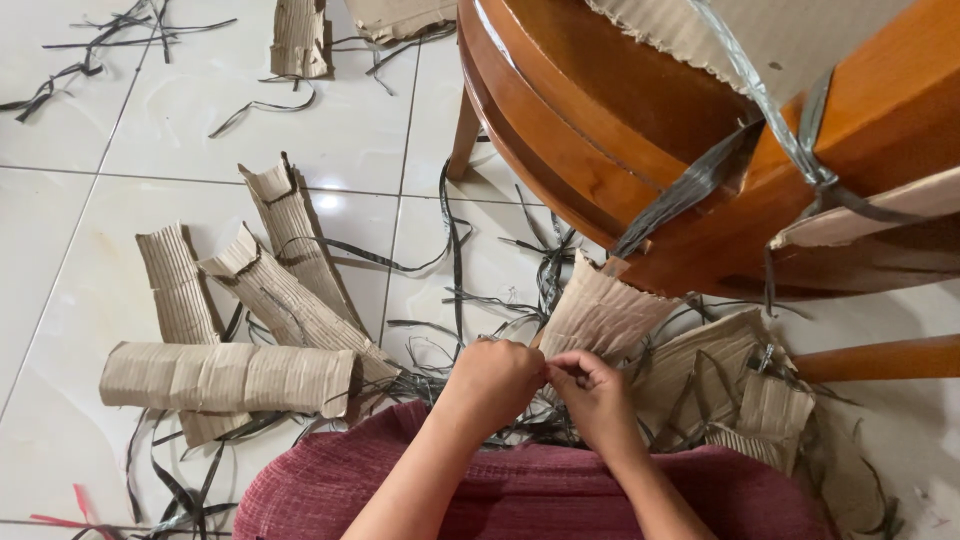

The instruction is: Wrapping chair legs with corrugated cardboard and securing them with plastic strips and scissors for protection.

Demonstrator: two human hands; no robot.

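We saw a white tiled floor (120, 140) strewn with dark plastic strips (100, 35). Rolled cardboard pieces (230, 378) lay to the left, some overlapping. A brown wooden chair (600, 120) stood at the upper right, with grey straps (690, 185) tied around it and cardboard wrapping (860, 220) tucked under them. A dark red cloth (520, 495) filled the bottom edge.

hands (545, 385) pinching strap (548, 372) | corrugated cardboard (600, 312) | wooden table (640, 130)

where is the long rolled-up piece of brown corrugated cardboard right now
In the head view, the rolled brown corrugated cardboard tube lies flat on the white tiled floor, left of the left hand.
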